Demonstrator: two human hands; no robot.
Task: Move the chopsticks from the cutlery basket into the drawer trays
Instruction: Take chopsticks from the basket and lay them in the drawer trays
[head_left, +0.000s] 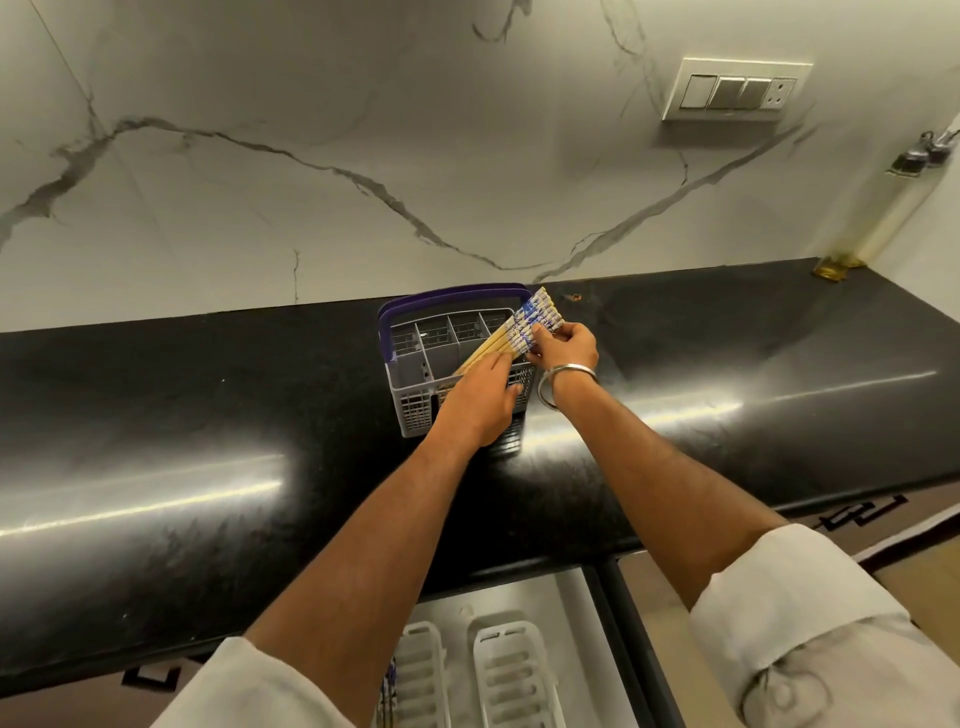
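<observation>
Several chopsticks (524, 325) (pale wood with blue-and-white patterned tops) lie fanned side by side over the basket (415, 358), tilted so the patterned ends point up and to the right past its rim, while the plain ends slant down to the left and vanish under the left hand. The right hand (563, 345) is closed on the patterned ends, fingertips pinching them from below and to the right. The left hand (478, 402) lies over the lower shafts with fingers curled round them, covering the basket's near right part; how tightly it holds I cannot tell, but it is closed on the bundle. A metal bangle (556, 387) circles the right wrist. The basket is grey with a purple handle (447, 299) and stands on the black counter (208, 415), close to the marble wall (311, 156). A switch plate (735, 88) sits high on that wall. Below the counter's near edge a drawer (587, 623) stands open, with two white slotted trays (511, 670) inside.
</observation>
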